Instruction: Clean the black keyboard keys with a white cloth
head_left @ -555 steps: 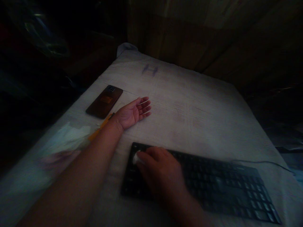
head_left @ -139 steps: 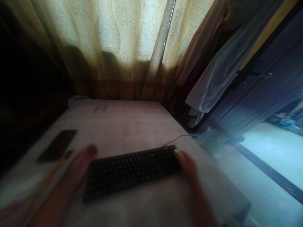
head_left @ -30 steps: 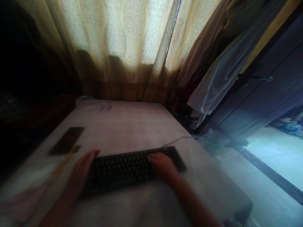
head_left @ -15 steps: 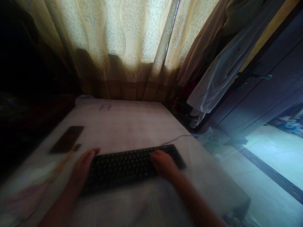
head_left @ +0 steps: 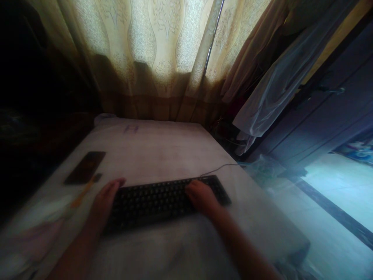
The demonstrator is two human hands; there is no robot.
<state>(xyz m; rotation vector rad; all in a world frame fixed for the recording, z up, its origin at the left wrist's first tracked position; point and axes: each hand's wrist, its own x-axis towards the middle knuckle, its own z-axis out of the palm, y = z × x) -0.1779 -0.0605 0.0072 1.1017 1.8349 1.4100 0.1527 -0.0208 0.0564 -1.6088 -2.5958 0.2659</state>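
Observation:
A black keyboard lies slightly slanted on the cloth-covered surface, its cable running off from the back right. At its left end, my left hand is closed around the edge, the fingertips near the back corner. My right hand rests over the right part of the keys with its fingers curled together. Whatever may be between those fingers is hidden and blurred. To the left of my left hand lies a slim tool with an orange handle and a dark end. Beyond it is a flat dark rectangular object.
A pale sheet covers the surface. Pinkish cloth lies at the near left. Patterned curtains hang behind, and garments hang at the right beside a door. A clear plastic bag is beyond the right edge.
The view has shifted slightly, so the surface and the keyboard appear a little higher. Both hands keep nearly the same places on the keyboard.

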